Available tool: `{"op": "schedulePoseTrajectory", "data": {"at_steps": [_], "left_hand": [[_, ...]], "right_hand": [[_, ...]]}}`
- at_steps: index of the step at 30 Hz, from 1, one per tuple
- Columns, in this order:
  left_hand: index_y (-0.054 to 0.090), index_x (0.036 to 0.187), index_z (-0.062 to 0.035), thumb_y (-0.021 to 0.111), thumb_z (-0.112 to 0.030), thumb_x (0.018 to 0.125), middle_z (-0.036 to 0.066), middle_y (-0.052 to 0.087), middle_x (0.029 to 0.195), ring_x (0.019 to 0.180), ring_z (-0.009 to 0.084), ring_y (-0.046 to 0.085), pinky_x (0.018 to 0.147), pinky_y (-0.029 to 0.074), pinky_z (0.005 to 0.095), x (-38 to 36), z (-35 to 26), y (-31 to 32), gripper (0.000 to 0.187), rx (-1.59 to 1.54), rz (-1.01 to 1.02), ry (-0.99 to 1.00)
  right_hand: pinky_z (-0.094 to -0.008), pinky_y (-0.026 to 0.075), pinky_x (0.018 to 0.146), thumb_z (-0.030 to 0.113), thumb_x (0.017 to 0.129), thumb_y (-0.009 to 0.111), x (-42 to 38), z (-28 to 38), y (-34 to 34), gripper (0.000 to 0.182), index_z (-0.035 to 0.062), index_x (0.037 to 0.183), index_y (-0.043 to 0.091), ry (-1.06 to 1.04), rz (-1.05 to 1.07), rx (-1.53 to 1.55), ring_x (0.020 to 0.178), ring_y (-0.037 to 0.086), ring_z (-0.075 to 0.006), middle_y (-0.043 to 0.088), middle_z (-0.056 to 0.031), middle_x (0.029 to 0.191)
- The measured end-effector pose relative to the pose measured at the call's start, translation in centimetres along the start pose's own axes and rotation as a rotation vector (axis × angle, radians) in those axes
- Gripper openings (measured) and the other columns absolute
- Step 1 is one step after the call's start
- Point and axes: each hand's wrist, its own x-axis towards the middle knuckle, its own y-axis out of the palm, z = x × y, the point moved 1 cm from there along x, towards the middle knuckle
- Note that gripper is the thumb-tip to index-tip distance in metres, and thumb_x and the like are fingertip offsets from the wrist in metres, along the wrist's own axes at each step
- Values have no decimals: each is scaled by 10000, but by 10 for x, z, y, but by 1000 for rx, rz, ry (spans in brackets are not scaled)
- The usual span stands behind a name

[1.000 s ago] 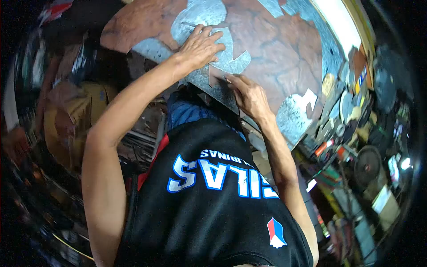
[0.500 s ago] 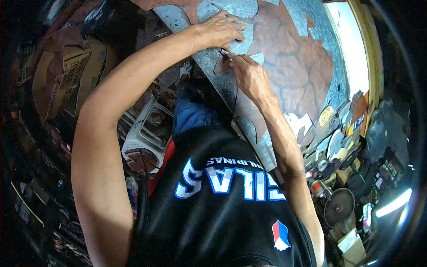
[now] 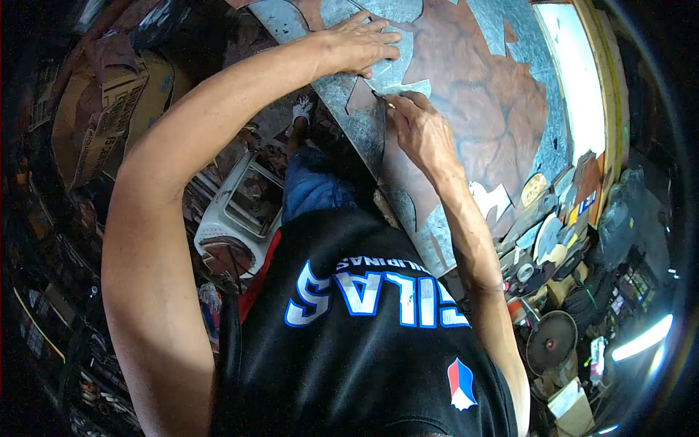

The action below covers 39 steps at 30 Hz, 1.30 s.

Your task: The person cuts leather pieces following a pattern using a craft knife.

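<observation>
A sheet of brown leather (image 3: 473, 102) with ragged cut edges lies over the grey worktop (image 3: 357, 120). My left hand (image 3: 362, 45) presses flat near its edge, fingers spread over a pale grey flat piece (image 3: 397, 62) that looks like a template. Close below it, my right hand (image 3: 422, 131) pinches a thin, dark-tipped tool (image 3: 376, 95), probably a cutting knife; most of it is hidden by the fingers. The tool's tip is at the leather beside the pale piece. A small brown leather offcut (image 3: 360, 98) lies just left of the tip.
A white plastic stool (image 3: 237, 211) stands left of my legs, near an open cardboard box (image 3: 109, 131). Flat template-like pieces (image 3: 542, 237) are stacked at the table's right end, with a round fan-like object (image 3: 551, 342) below. A bright panel (image 3: 571, 73) borders the table's far right.
My right hand has moved slightly right and down with the tool, away from the left hand. The left hand stays pressed on the pale piece, its fingers nearly unchanged.
</observation>
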Motion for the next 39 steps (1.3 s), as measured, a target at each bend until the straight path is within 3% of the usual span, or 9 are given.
{"op": "schedulePoseTrajectory", "data": {"at_steps": [7, 10, 19, 30, 39], "left_hand": [[607, 1249, -142, 793, -373, 728, 104, 490, 1431, 1325, 308, 454, 1111, 262, 513, 3, -32, -17, 600, 23, -24, -96], [626, 1182, -72, 805, -418, 706, 128, 577, 1234, 1208, 305, 539, 1049, 322, 489, 4, -38, -15, 615, 128, -83, -98], [609, 1218, -63, 836, -378, 687, 158, 507, 1374, 1288, 394, 472, 1076, 327, 469, 4, -42, -11, 657, 91, -76, -155], [609, 1209, -75, 836, -356, 693, 142, 505, 1373, 1292, 366, 471, 1074, 330, 462, 3, -44, -10, 630, 102, -78, -174], [603, 1226, -82, 830, -369, 705, 138, 499, 1382, 1286, 355, 476, 1066, 338, 461, 8, -46, -11, 636, 109, -25, -196]], "right_hand": [[-455, 551, 794, 182, 903, 596, 0, -4, 2, 239, 105, 1112, 683, 23, 7, 5, 921, 666, -390, 641, -162, 1172], [-438, 543, 819, 166, 894, 607, -1, -6, -2, 235, 90, 1103, 682, 29, 30, 19, 965, 659, -380, 643, -160, 1182], [-430, 548, 837, 188, 900, 610, -13, -15, -12, 244, 129, 1123, 689, 88, 76, -3, 999, 664, -357, 623, -134, 1255], [-410, 546, 865, 195, 889, 614, -12, -35, -21, 233, 137, 1096, 702, 19, 133, 15, 1019, 663, -336, 634, -110, 1260], [-402, 533, 887, 114, 881, 619, -7, -45, -30, 245, 113, 1118, 683, -49, 200, 10, 1077, 640, -316, 617, -65, 1293]]}}
